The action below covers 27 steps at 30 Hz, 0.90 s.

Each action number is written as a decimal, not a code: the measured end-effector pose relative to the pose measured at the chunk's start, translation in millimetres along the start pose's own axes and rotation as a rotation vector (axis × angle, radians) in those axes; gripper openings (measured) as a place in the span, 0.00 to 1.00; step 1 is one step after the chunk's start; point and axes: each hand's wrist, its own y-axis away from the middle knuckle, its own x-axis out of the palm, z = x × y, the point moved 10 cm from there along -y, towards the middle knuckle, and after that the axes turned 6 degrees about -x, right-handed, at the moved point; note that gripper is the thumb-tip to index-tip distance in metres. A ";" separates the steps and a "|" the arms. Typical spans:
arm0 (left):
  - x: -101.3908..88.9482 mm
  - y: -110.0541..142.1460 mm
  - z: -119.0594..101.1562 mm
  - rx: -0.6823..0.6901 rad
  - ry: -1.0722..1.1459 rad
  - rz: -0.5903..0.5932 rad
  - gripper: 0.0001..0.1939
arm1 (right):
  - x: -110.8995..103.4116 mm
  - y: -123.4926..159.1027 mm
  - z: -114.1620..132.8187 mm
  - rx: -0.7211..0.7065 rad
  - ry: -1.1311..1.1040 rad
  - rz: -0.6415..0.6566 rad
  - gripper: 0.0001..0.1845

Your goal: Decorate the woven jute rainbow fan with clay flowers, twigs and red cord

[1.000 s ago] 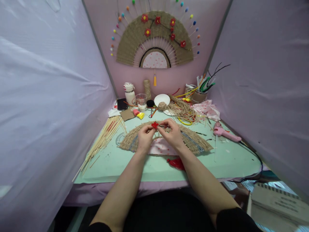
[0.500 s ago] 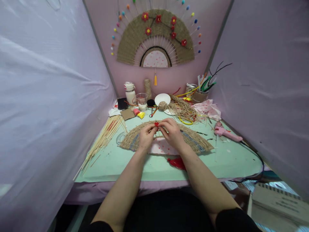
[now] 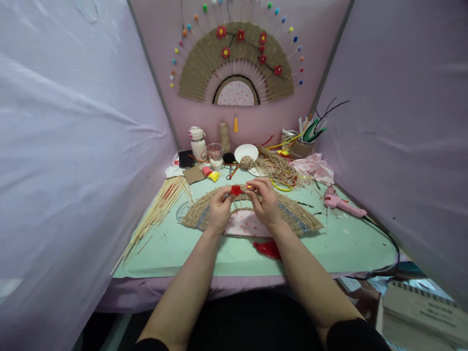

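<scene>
Between the thumb and fingers of my left hand [image 3: 220, 209] is a small red flower [image 3: 236, 190], its petals facing up. Close to its right, my right hand [image 3: 265, 204] pinches a tiny yellow piece [image 3: 249, 186] at its fingertips; the piece and the flower are apart. Beneath both hands lies a twine-covered fan [image 3: 204, 204] with blue-grey strips, thin sticks and a white, red-spotted half-round [image 3: 245, 223] at its centre. Just in front of the fan, partly behind my right forearm, is a shiny red packet [image 3: 268, 248].
Thin wooden sticks [image 3: 157, 214] spread along the left, near a clear protractor [image 3: 184, 211]. A pink glue gun [image 3: 343, 204] with its cord lies right. Behind are loose twine [image 3: 278, 165], a white dish [image 3: 246, 152], a plastic cup [image 3: 215, 156] and a bottle [image 3: 198, 144]. A finished fan [image 3: 201, 63] hangs behind.
My hands have parted slightly. The red flower now shows openly in my left hand, and a yellow piece shows in my right fingertips, which have moved right. The view has tilted up slightly.
</scene>
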 end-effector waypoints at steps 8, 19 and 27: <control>2.1 4.1 -18.0 0.134 -0.041 0.012 0.04 | 6.5 -0.6 -2.9 0.079 -0.126 0.021 0.07; 15.3 16.9 -45.2 0.372 -0.445 -0.006 0.06 | 11.3 1.9 -5.5 0.161 -0.147 0.035 0.06; 6.1 14.5 -43.1 0.312 -0.400 -0.074 0.05 | 0.9 -8.3 4.4 0.148 -0.097 -0.027 0.08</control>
